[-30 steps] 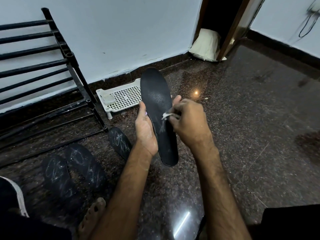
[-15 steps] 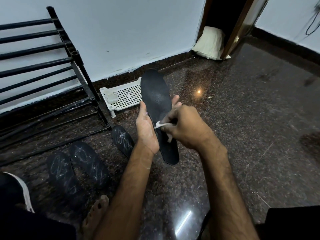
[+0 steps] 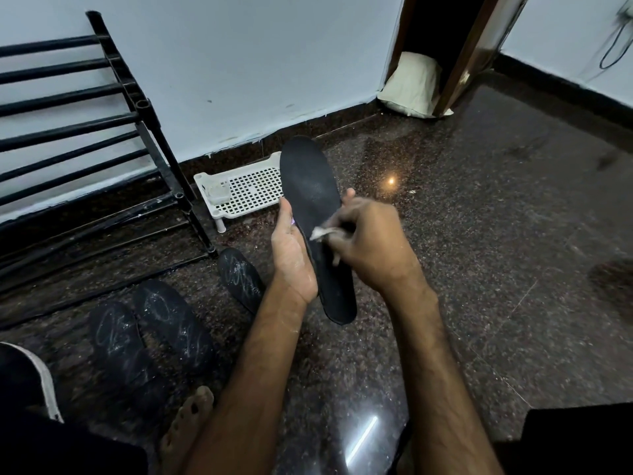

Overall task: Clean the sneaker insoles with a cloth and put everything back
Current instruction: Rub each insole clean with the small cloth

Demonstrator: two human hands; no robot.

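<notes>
Head view, single frame. I read the held insole as upright in front of the body. Its long axis runs from the toe end, up and away toward the wall, down to the heel end, low and slightly to my right. The left hand grips it at about mid-length on the left edge, with the thumb lying along that edge and the palm behind. Fingertips show past the far edge, probably from the same hand. The right hand is curled and pinches a small pale cloth against the insole's face, just below mid-length and close beside the left thumb. It is motion-blurred, so I cannot tell the finger detail. Judgement: this is mid-wipe. Most of the uncovered face lies above the cloth toward the toe, with a shorter stretch below toward the heel, so the next stroke should follow the long axis and the left hand should brace it from behind. Three more insoles lie flat on the dark floor to the left, marked with white scribbles. They are nearer the left hand, and I judge them not yet cleaned. A white perforated tray stands behind, by a black rack.
</notes>
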